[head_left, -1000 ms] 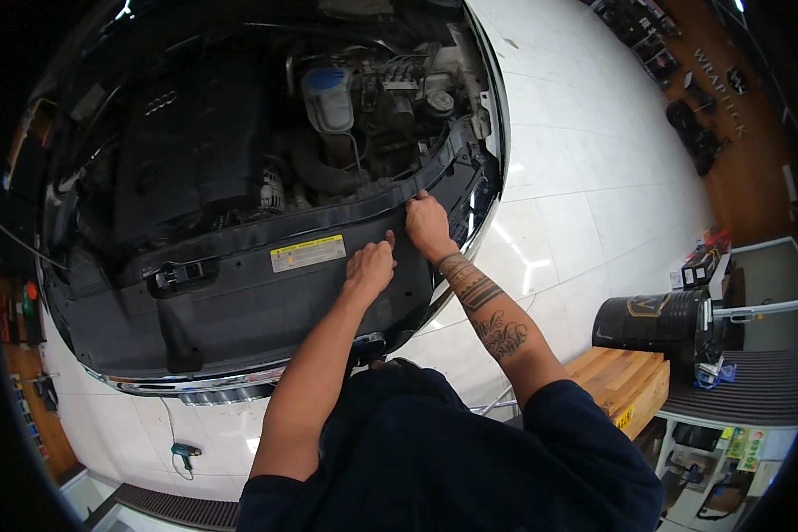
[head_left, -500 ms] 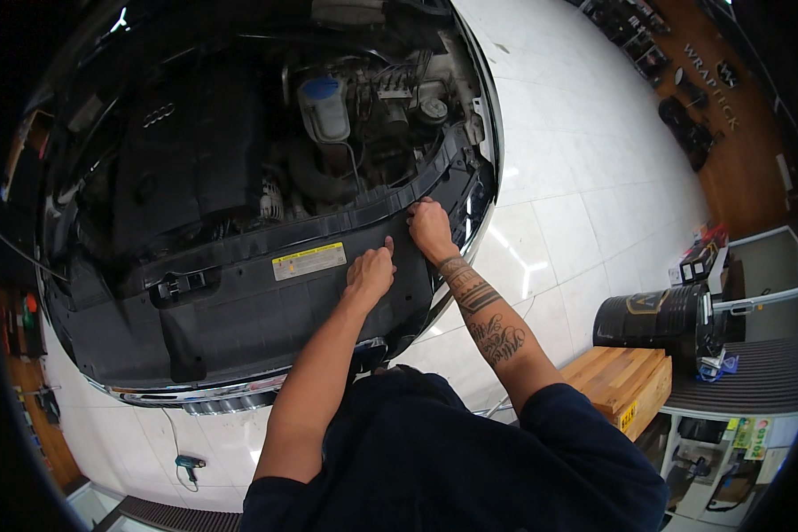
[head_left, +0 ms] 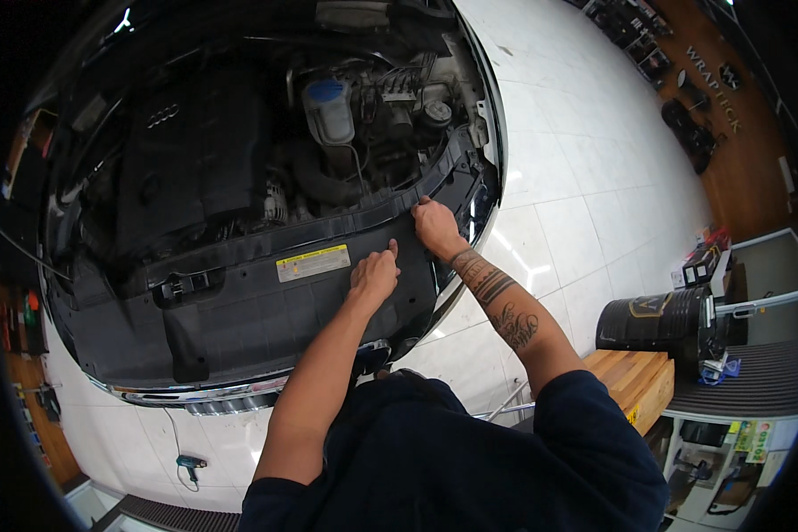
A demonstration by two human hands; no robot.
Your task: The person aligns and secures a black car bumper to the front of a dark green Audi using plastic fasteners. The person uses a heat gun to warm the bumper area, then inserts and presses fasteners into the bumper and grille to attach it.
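A car's open front shows a black plastic panel [head_left: 248, 324] bearing a yellow-and-white label [head_left: 313, 263]. My right hand [head_left: 436, 229] is closed, its fingertips pinched at the panel's upper right edge; what they grip, if anything, is too small to make out. Just lower and to the left, my left hand [head_left: 377, 273] rests on the panel right of the label, open, one finger stretched out and the others loosely bent. Beyond both hands lie the black engine cover [head_left: 195, 160] and a translucent reservoir [head_left: 331, 120] with a blue cap.
At lower right are a wooden block [head_left: 629, 368] and a black drum [head_left: 652, 328], near a grey ribbed surface [head_left: 754, 381]. A teal heat gun [head_left: 191, 464] with a cord lies on the white floor at lower left. A metal rail [head_left: 505, 403] shows beside my body.
The view has shifted slightly. My hands keep nearly the same places on the panel, while my right forearm is angled a little further out to the right.
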